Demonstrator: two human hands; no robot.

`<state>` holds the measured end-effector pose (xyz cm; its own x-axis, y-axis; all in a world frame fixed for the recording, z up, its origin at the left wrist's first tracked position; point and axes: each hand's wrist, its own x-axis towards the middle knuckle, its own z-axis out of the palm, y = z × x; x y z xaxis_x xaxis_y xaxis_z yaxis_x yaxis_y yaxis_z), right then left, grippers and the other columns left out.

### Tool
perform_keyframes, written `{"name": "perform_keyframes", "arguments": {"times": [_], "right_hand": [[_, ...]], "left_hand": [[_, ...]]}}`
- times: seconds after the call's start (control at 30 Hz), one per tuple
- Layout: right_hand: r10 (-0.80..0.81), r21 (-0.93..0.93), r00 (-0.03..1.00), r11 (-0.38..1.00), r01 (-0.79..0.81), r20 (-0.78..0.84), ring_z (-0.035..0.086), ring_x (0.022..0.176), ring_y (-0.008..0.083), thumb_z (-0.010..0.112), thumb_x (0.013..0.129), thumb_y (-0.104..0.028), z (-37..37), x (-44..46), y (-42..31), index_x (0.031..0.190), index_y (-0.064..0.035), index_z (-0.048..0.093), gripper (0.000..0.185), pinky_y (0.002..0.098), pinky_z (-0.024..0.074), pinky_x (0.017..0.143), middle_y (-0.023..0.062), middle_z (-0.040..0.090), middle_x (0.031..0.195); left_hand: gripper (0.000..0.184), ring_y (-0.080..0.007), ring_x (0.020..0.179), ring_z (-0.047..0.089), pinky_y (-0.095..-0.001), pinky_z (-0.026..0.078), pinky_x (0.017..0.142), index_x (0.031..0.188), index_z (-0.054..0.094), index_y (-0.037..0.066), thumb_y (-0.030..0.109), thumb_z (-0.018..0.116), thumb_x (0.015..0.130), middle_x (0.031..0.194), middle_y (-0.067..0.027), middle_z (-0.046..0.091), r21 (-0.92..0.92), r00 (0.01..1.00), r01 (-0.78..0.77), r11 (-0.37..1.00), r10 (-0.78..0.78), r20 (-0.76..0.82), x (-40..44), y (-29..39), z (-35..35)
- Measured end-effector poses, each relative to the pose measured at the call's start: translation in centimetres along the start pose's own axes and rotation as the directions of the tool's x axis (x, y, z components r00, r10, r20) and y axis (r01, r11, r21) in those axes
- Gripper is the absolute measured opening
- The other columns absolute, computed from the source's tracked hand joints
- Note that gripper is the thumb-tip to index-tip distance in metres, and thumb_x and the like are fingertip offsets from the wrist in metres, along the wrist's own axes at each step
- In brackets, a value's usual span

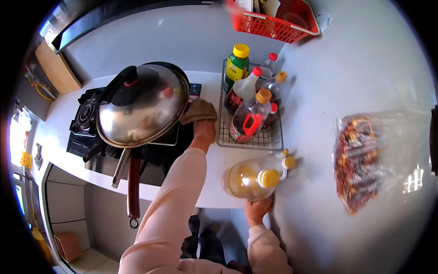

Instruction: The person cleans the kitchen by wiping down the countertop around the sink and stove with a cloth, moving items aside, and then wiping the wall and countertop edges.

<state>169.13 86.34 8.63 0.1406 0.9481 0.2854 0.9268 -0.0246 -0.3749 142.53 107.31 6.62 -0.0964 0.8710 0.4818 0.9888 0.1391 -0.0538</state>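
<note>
My left hand (204, 127) is closed on a brown cloth (199, 111), on the counter just right of the stove. Beside it a large steel lid (141, 105) with a black handle covers a pan on the stove. My right hand (257, 213) touches or nearly touches the near side of a large oil jug (244, 179) with a yellow cap; the jug hides its fingers. Behind the jug, a wire rack (223, 132) holds several bottles, among them a green one (236, 66) with a yellow cap and a dark sauce bottle (246, 121) with a red handle.
A red basket (273, 26) stands at the back. On the right lies a clear plastic bag (358, 160) of reddish-brown pieces. Small bottles with yellow caps stand beside the jug. A brown handle (133, 187) and a steel handle (121, 168) jut past the counter's front edge.
</note>
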Motion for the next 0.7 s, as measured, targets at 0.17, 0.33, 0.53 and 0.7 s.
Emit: {"name": "perform_keyframes", "arguments": {"times": [0.17,0.33,0.53,0.7], "right_hand": [[-0.008,0.196,0.999,0.980,0.016,-0.042,0.045,0.092,0.0414,0.079,0.059,-0.031,1.6,-0.4,0.8,0.109,-0.0032,0.051,0.064,0.0540,0.0409,0.071,0.0164,0.045,0.097],[-0.047,0.041,0.999,0.998,0.046,0.023,0.046,0.094,0.0396,0.082,0.057,-0.033,-0.1,0.4,-0.1,0.109,-0.0069,0.055,0.064,0.0517,0.0397,0.075,0.0152,0.048,0.098],[-0.070,0.046,0.996,0.996,0.072,-0.050,0.048,0.091,0.0387,0.076,0.064,-0.030,0.3,0.2,0.0,0.108,-0.0094,0.054,0.054,0.0506,0.0404,0.073,0.0145,0.048,0.096],[0.016,0.023,0.998,1.000,-0.014,-0.063,0.049,0.092,0.0367,0.057,0.079,-0.016,0.4,-0.2,-0.1,0.096,-0.0120,0.055,0.017,0.0524,0.0389,0.071,0.0119,0.050,0.094]], "left_hand": [[0.037,-0.0323,0.123,0.045,-0.0429,0.031,0.106,0.122,0.056,0.007,0.020,0.048,0.089,0.130,-0.0186,0.051,0.009,0.862,0.043,0.999,-0.042,0.505,8.8,-0.7,2.2],[0.036,-0.0329,0.107,0.059,-0.0420,0.044,0.093,0.119,0.058,0.004,0.020,0.051,0.087,0.118,-0.0201,0.059,-0.182,0.908,0.188,0.965,-0.099,0.408,13.2,-1.7,6.7],[0.030,-0.0302,0.107,0.059,-0.0409,0.038,0.101,0.106,0.065,0.004,0.013,0.057,0.079,0.107,-0.0186,0.065,-0.205,0.961,0.111,0.972,-0.053,0.271,7.0,-1.3,3.6],[0.051,-0.0368,0.123,0.044,-0.0451,0.028,0.109,0.125,0.051,0.000,0.011,0.054,0.076,0.130,-0.0224,0.049,-0.238,0.971,0.046,0.970,0.013,0.241,-5.0,0.2,-2.9]]}}
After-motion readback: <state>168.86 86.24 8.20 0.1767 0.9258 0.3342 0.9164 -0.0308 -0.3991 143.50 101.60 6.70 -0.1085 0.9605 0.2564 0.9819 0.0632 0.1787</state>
